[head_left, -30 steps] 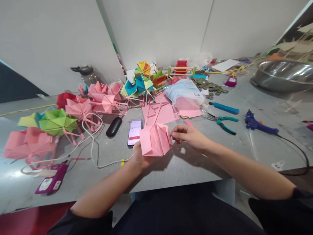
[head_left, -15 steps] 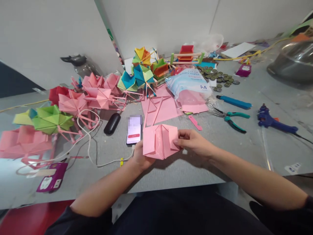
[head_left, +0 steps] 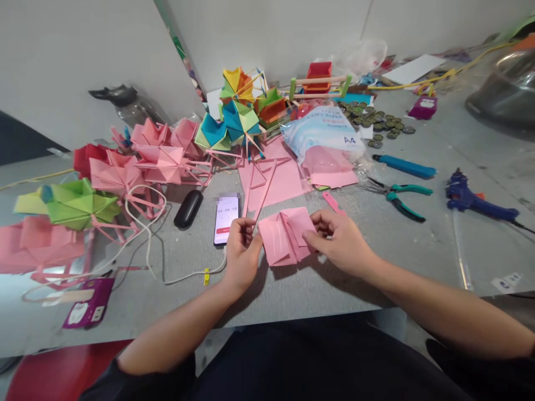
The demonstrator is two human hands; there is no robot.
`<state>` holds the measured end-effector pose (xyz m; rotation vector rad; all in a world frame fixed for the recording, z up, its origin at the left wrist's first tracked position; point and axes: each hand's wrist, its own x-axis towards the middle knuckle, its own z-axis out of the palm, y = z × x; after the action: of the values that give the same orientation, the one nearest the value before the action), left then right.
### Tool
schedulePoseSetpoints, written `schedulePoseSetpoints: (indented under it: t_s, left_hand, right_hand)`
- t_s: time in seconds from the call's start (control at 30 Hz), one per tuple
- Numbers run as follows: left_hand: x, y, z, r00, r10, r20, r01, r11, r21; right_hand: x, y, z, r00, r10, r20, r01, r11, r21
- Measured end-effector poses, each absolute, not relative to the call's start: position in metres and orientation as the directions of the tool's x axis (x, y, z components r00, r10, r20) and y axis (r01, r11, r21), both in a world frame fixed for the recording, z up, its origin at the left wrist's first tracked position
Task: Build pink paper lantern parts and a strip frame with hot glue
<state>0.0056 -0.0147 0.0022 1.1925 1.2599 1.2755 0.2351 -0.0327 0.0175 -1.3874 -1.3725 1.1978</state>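
Observation:
A folded pink paper piece [head_left: 278,239], with a raised crease down its middle and flaps to each side, is held tilted above the grey table near its front edge. My left hand [head_left: 242,253] is closed at its left edge, thumb toward me and fingers curled behind. At the right edge my right hand [head_left: 345,242] pinches the paper between thumb and fingers. Just beyond the paper lie thin pink paper strips [head_left: 264,192] on a flat pink sheet [head_left: 288,181]. A lit phone [head_left: 226,220] on a white cable lies by my left hand.
Folded paper models in pink [head_left: 161,161], green [head_left: 81,203] and other colours fill the left and back. Beyond the paper sits a copy-paper bag [head_left: 320,133]. Rightward lie pliers [head_left: 401,200], a blue-handled cutter [head_left: 405,166], a glue gun [head_left: 476,203] and several metal caps [head_left: 376,122].
The folded paper has shifted slightly right and turned. My left hand has moved from beneath it to its left edge. My right hand stays at the right edge.

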Motion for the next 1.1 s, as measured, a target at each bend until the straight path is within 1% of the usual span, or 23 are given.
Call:
schedulePoseSetpoints:
  t_s: [0.07,0.13,0.27,0.33,0.43,0.57,0.73,0.87,0.97,1.1]
  left_hand:
    - [0.006,-0.017,0.008,-0.007,1.000,0.021,0.078,-0.020,0.997]
    - [0.007,-0.020,0.015,0.082,0.997,0.005,0.110,-0.014,0.994]
    - [0.007,-0.025,0.026,0.210,0.976,-0.055,0.018,0.052,0.998]
    - [0.007,-0.027,0.030,0.252,0.965,-0.071,-0.010,0.076,0.997]
    - [0.007,-0.028,0.034,0.286,0.953,-0.103,-0.002,0.108,0.994]
    - [0.007,-0.027,0.038,0.301,0.943,-0.140,0.006,0.145,0.989]
    - [0.006,-0.027,0.041,0.311,0.939,-0.148,0.023,0.149,0.989]
    - [0.005,-0.029,0.042,0.316,0.935,-0.160,0.035,0.157,0.987]
    - [0.004,-0.030,0.042,0.321,0.934,-0.153,0.048,0.146,0.988]
    - [0.003,-0.031,0.044,0.332,0.937,-0.107,0.095,0.079,0.992]
  right_hand:
    - [0.233,-0.035,0.017,0.000,1.000,-0.029,0.254,-0.028,-0.967]
    - [0.232,-0.039,0.016,0.047,0.998,0.033,0.310,0.017,-0.950]
    - [0.230,-0.045,0.017,0.053,0.985,0.164,0.442,0.124,-0.888]
    - [0.230,-0.048,0.017,0.037,0.970,0.239,0.495,0.190,-0.848]
    - [0.230,-0.053,0.015,0.010,0.939,0.345,0.564,0.279,-0.777]
    - [0.232,-0.057,0.016,-0.091,0.887,0.454,0.649,0.398,-0.648]
    - [0.229,-0.060,0.021,-0.193,0.805,0.561,0.654,0.532,-0.538]
    - [0.227,-0.062,0.023,-0.264,0.752,0.604,0.639,0.606,-0.474]
    - [0.226,-0.065,0.026,-0.285,0.752,0.594,0.659,0.604,-0.449]
    - [0.223,-0.071,0.028,-0.313,0.740,0.595,0.671,0.616,-0.413]
